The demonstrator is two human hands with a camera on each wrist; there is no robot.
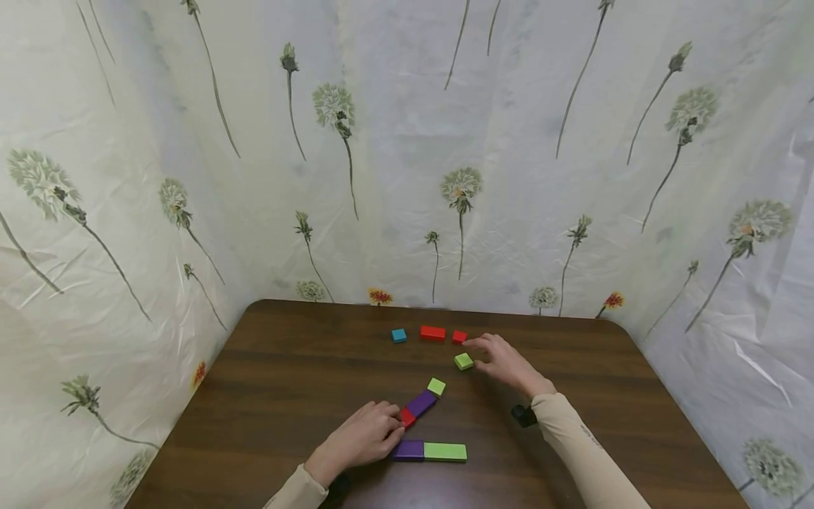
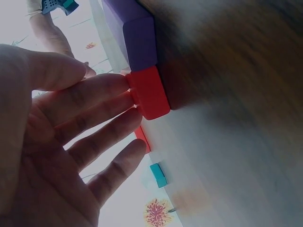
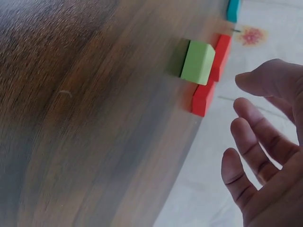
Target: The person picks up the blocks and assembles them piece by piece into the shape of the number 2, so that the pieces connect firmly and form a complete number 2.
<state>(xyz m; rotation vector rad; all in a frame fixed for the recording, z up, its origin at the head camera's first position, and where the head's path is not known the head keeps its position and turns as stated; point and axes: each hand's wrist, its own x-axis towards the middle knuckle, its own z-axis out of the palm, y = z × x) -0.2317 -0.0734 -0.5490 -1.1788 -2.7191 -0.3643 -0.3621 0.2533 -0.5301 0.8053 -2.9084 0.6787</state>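
Plainly, left hand point(image 1: 361, 437) touches red cuboid point(image 1: 408, 418), right hand point(image 1: 505, 362) hovers by squarish green block point(image 1: 463, 362), each grip wide.

We are in a small screened-off nook; whether it belongs to a home or a studio, we cannot tell. Pale, glossy, creased sheeting point(image 1: 394, 177), printed with green dandelion heads point(image 1: 461, 185) and orange flowers point(image 1: 379, 297), hangs on 3 sides. It encloses 1 dark brown, wood-grained, round-cornered surface point(image 1: 305, 367), and we cannot see past it.

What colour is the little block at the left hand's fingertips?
The little block is red, clearest in the left wrist view.
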